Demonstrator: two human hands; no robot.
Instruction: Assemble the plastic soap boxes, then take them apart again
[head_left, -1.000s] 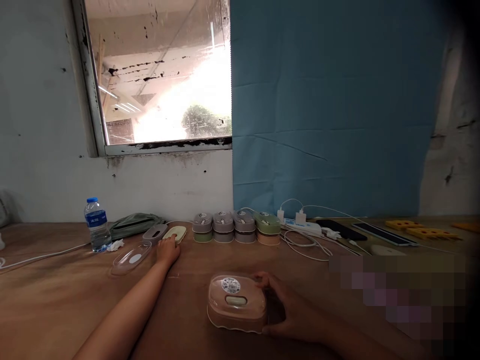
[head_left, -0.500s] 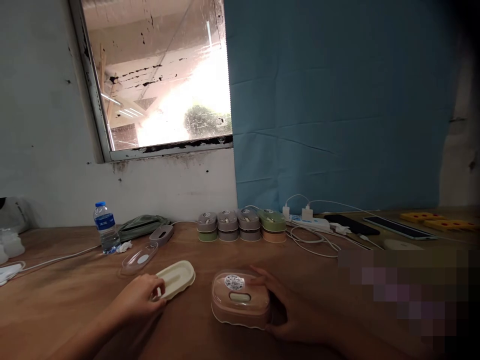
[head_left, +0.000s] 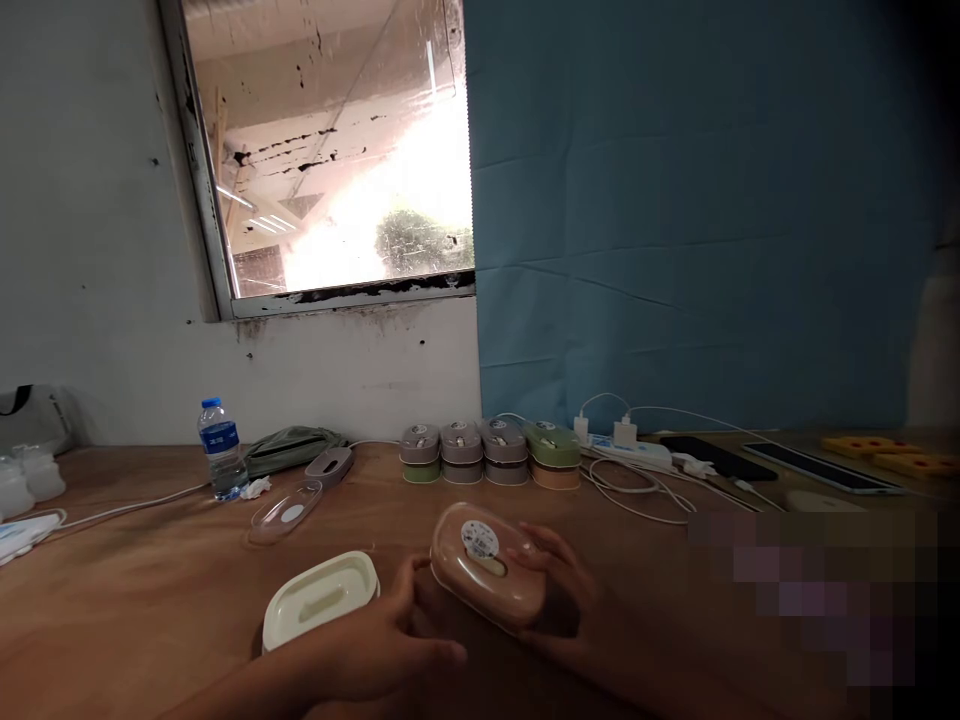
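Note:
A brownish-pink plastic box (head_left: 491,595) with a clear cover and a round white label is tilted up in front of me. My right hand (head_left: 581,600) grips its right end, fingers over the top and thumb at the near side. Beside the box's left end is my left hand (head_left: 382,640), thumb and fingers apart and holding nothing; whether a fingertip touches the box I cannot tell. A cream oval plastic piece (head_left: 281,620) with a raised rim lies left of the box, its near side partly hidden by my left forearm.
Stacked oval boxes (head_left: 461,455) in grey, green and orange line the back. A clear cover (head_left: 281,515), a grey oval piece (head_left: 330,465), a water bottle (head_left: 223,455) and a green pouch (head_left: 292,448) lie back left. Cables (head_left: 637,485), a power strip (head_left: 634,450) and phones (head_left: 817,468) occupy the right.
My left hand has let go of the cream piece, which now lies nearer and further left, and has moved right to the box. My right hand has tilted the box up from the table.

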